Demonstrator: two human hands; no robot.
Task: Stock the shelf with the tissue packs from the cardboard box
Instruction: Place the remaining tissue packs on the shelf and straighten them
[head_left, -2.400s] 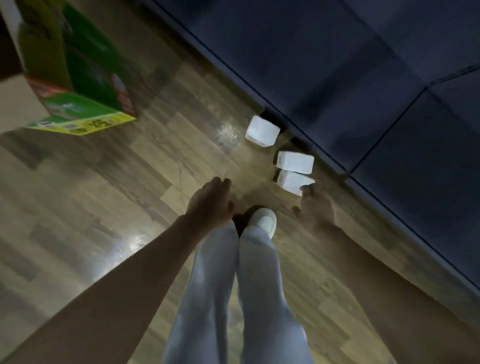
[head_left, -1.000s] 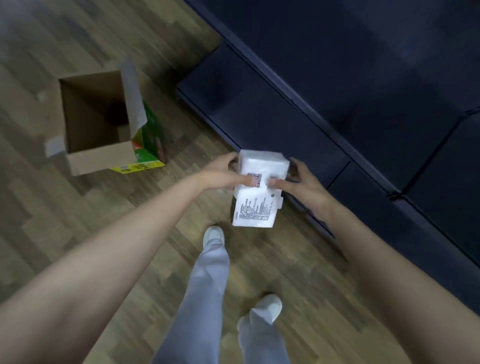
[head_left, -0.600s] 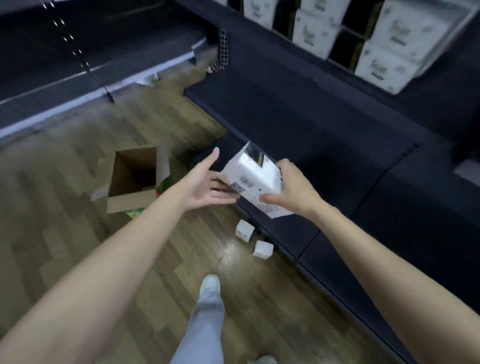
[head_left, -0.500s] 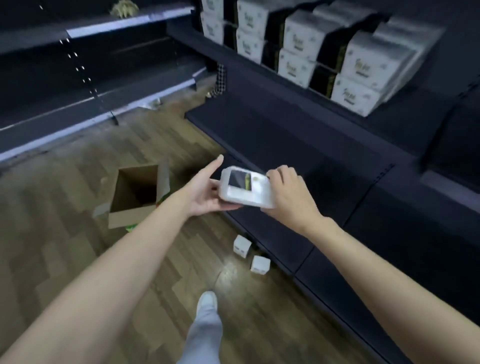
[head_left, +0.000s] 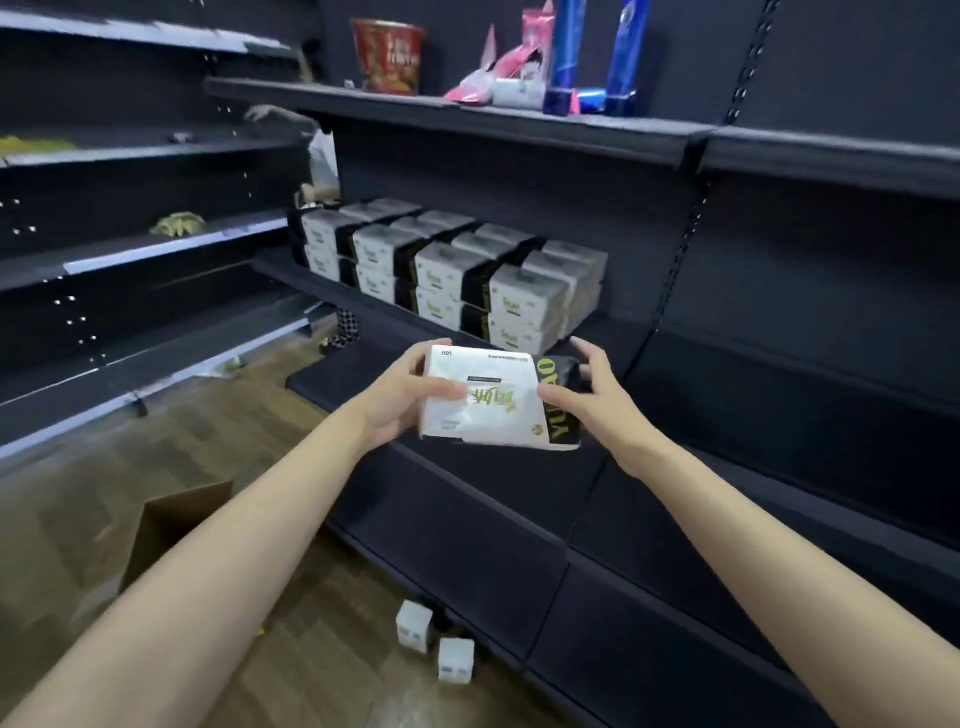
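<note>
While both hands hold the tissue pack (head_left: 496, 402) out in front of the shelf (head_left: 613, 332), the thing to watch is how it's turned — its long axis runs left to right across the body, one end in each hand, dark band toward the right. The left hand (head_left: 400, 397) wraps the white end with its thumb laid over the printed face; the right hand (head_left: 589, 397) pinches the dark end, thumb on top, fingers curled behind. So both are closed on it, nothing spread.

The stocked packs (head_left: 467, 270) sit just beyond and a bit higher, two layers deep, and the bare stretch of shelf lies directly to their right. My guess is the right hand leads, since the gap is on its side. The print looks upside down from here, so it may want turning first. The cardboard box (head_left: 171, 525) sits on the floor at lower left, with two small white boxes (head_left: 436, 642) by the shelf base.
</note>
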